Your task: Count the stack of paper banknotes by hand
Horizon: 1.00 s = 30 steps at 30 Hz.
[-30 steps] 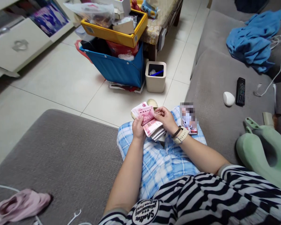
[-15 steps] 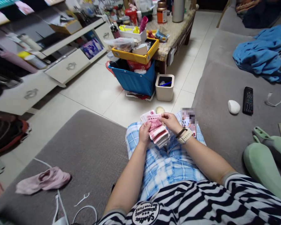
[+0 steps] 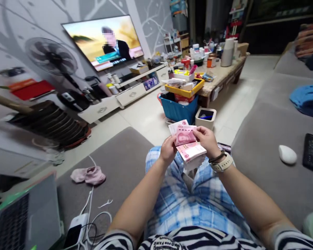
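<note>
A thick stack of pink and white banknotes [image 3: 191, 151], marked 100, is held above my lap. My left hand [image 3: 168, 150] grips the notes at their left side, its fingers partly hidden behind them. With thumb and finger, my right hand [image 3: 206, 139] pinches the upper right corner of a raised pink banknote [image 3: 185, 135]. Behind that note, another one sticks out at the upper left. A phone [image 3: 224, 147] lies on my right thigh, mostly covered by my right wrist.
On the grey sofa to the right are a white mouse [image 3: 287, 155], a remote control [image 3: 312, 152] and blue cloth [image 3: 307, 100]. Pink socks [image 3: 90, 175], cables and a laptop [image 3: 28, 215] lie left. Ahead stand a small bin [image 3: 205, 121], a blue box [image 3: 178, 109] and a cluttered table [image 3: 224, 78].
The camera view has tilted up and turned left, bringing the television, fan and laptop into view. The bottom of the note stack has swung right; both hands keep their hold.
</note>
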{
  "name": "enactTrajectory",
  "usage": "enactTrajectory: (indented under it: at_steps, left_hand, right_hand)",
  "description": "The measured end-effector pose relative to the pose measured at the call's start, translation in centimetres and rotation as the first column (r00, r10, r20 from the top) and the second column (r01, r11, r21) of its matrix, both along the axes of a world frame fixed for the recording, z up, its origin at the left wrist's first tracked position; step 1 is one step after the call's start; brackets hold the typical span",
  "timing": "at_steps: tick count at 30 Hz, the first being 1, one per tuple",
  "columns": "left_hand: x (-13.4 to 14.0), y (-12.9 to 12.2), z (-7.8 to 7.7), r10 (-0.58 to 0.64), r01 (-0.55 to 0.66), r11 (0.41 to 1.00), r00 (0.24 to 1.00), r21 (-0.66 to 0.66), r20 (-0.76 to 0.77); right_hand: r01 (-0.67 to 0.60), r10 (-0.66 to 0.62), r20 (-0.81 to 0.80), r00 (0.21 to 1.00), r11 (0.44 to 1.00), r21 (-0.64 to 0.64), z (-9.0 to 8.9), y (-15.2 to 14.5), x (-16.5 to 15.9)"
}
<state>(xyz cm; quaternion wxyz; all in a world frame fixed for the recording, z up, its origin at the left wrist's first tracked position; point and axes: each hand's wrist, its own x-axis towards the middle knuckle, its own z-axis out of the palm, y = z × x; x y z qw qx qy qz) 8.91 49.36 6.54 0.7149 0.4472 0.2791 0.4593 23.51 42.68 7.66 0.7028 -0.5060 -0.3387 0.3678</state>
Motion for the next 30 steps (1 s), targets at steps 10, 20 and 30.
enactTrajectory:
  at_steps: [10,20,30]
  left_hand:
    - [-3.6,6.2,7.8,0.015,-0.025,0.997,0.992,0.072,0.129]
    - [-5.2,11.3,1.6,-0.003,0.012,0.999,0.975,-0.041,0.222]
    - [-8.4,13.8,-2.2,0.091,-0.047,0.978,0.973,-0.203,0.212]
  right_hand:
    - [-0.144,0.148,-0.007,0.989,0.975,0.168,7.2,6.8,-3.6]
    - [-0.139,0.14,0.028,0.99,0.99,-0.034,4.1,11.3,-5.7]
    - [-0.371,0.402,0.129,0.906,0.904,-0.213,1.3,15.6,-7.7]
